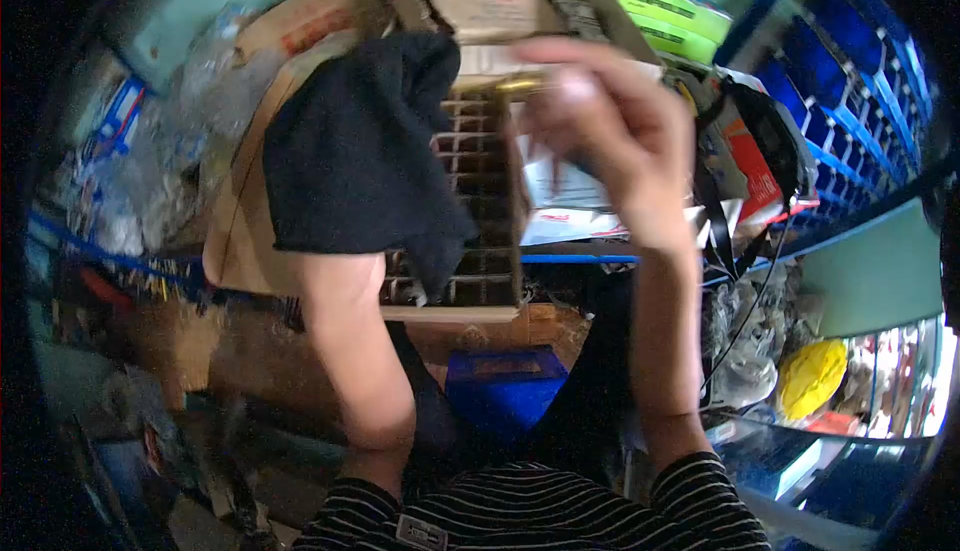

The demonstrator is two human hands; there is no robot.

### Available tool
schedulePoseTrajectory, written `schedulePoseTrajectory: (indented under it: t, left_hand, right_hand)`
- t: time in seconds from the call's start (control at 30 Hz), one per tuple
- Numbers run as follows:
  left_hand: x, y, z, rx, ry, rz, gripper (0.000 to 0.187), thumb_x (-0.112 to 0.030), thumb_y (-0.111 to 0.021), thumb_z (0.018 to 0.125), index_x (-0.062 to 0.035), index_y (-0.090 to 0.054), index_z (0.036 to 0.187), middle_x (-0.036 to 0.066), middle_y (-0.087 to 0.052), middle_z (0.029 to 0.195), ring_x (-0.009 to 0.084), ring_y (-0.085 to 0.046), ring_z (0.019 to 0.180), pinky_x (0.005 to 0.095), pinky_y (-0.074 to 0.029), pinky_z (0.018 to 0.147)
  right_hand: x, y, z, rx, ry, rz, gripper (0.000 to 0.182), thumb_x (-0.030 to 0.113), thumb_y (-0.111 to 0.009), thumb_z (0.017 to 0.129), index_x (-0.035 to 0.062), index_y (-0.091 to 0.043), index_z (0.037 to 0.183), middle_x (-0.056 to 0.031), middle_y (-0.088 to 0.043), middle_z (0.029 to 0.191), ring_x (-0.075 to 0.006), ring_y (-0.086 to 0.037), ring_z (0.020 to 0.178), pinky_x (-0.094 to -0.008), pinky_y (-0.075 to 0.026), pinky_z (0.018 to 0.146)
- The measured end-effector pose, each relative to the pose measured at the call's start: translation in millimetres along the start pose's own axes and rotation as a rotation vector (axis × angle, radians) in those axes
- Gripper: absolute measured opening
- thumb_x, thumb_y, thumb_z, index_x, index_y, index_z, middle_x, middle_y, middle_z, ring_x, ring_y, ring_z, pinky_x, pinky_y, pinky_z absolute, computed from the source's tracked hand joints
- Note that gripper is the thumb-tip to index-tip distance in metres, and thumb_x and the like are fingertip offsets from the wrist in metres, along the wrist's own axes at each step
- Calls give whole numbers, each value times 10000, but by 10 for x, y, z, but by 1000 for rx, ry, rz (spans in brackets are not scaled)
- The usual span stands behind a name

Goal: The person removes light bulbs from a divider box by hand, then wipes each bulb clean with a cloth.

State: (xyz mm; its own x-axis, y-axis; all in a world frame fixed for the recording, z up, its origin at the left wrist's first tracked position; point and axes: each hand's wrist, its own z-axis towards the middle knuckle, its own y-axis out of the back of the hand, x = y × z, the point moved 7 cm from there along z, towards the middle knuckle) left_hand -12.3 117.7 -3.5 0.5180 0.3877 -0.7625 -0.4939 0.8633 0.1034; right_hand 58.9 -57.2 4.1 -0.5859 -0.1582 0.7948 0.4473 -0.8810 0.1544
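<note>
A black cloth (pixel 360 151) covers my left hand (pixel 342 286) from the wrist up, so its fingers are hidden. The cloth hangs over the left part of a cardboard box with a grid of dividers (pixel 515 286). To the right of that grid, my right hand (pixel 610 126) is raised and smeared by motion, its fingers bent together. A small shiny gold-coloured piece (pixel 520 83) shows at its fingertips; its exact kind is too blurred to make out. White printed packets (pixel 570 201) lie below this hand.
Open cardboard boxes (pixel 490 9) stand at the back beside green boxes (pixel 668 11). Clear plastic bags (pixel 150 181) pile up on the left. A black strap (pixel 715 221) hangs at the right near a blue lattice (pixel 850 101). A blue box (pixel 505 391) sits below, between my legs.
</note>
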Motion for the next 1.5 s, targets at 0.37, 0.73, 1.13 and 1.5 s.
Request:
schedulePoseTrajectory:
  t: [0.37,0.73,1.13,1.5]
  left_hand:
    - [541,749,-1,-16,89,-1214,407,-246,-476,989,-2,-524,1311,131,-581,1267,270,-569,1106,455,-425,1028]
    - [658,813,-33,-761,540,-893,412,-219,-471,983,-14,-516,1338,136,-536,1376,290,-508,1258,448,-365,1103]
    - [235,933,240,-30,53,-930,385,-251,-405,935,105,-525,1022,304,-575,1095,370,-591,966,476,-486,943]
    - [585,952,111,-106,103,-1365,414,-329,-461,992,1,-577,1213,167,-624,1197,298,-617,1019,478,-490,919]
  right_hand:
    - [-1363,1847,143,-16,-190,-1084,475,97,-537,935,213,-430,1383,-164,-655,882,-358,-645,832,-441,-503,774]
    - [-1101,1779,-409,-431,49,-1228,189,68,-562,877,46,-633,1050,-169,-612,1024,-357,-611,965,-417,-493,842]
    - [-279,774,-72,-27,-158,-667,172,112,-615,920,14,-672,1049,-87,-692,994,-136,-641,863,-275,-488,732]
    - [-582,-807,67,771,105,-676,235,205,-680,867,46,-683,1040,-124,-649,1033,-301,-627,975,-385,-487,880]
